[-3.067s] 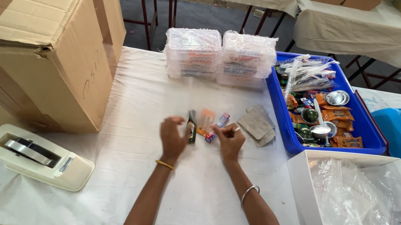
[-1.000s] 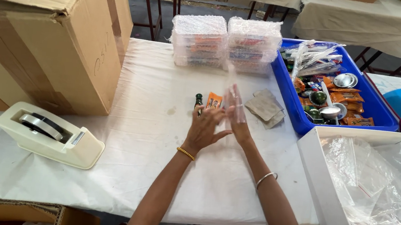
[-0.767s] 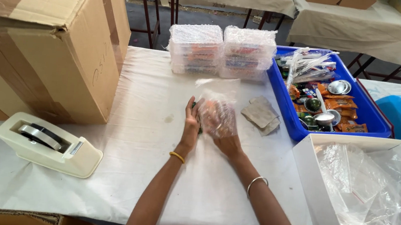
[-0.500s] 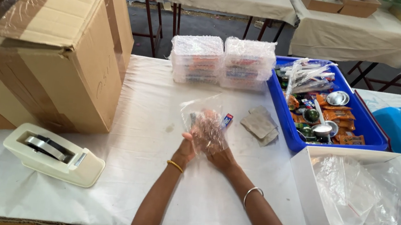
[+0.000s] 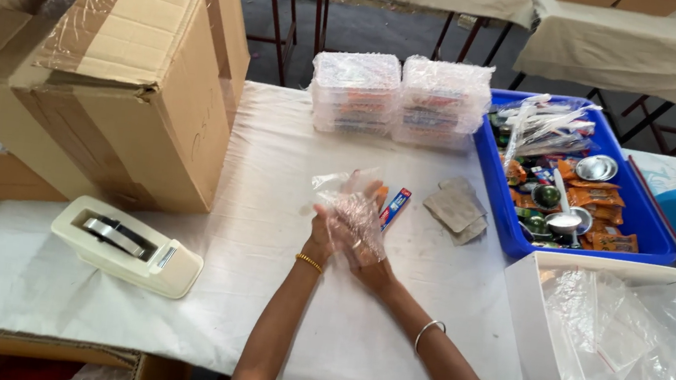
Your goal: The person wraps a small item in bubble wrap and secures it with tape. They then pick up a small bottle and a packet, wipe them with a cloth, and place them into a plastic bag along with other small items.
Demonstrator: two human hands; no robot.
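My left hand (image 5: 321,232) pinches the edge of a clear plastic bag (image 5: 342,189) just above the white tablecloth. My right hand (image 5: 365,234) is inside the bag, its fingers pointing away from me and wrapped in the film. A gold bangle circles my left wrist and a silver one my right. Just beyond my right fingertips lie a small blue and red tube pack (image 5: 394,207) and an orange packet (image 5: 381,195), partly hidden by the bag.
A big cardboard box (image 5: 140,66) stands at the left, with a white tape dispenser (image 5: 128,244) in front of it. Two bubble-wrapped stacks (image 5: 400,95) stand behind. Grey pads (image 5: 456,208), a blue bin (image 5: 646,210) of small goods and a white box (image 5: 533,323) of plastic bags sit right.
Earlier both hands rested on the small items on the cloth. They then lifted a clear bag, and my right hand has slid into it while the left holds its edge.
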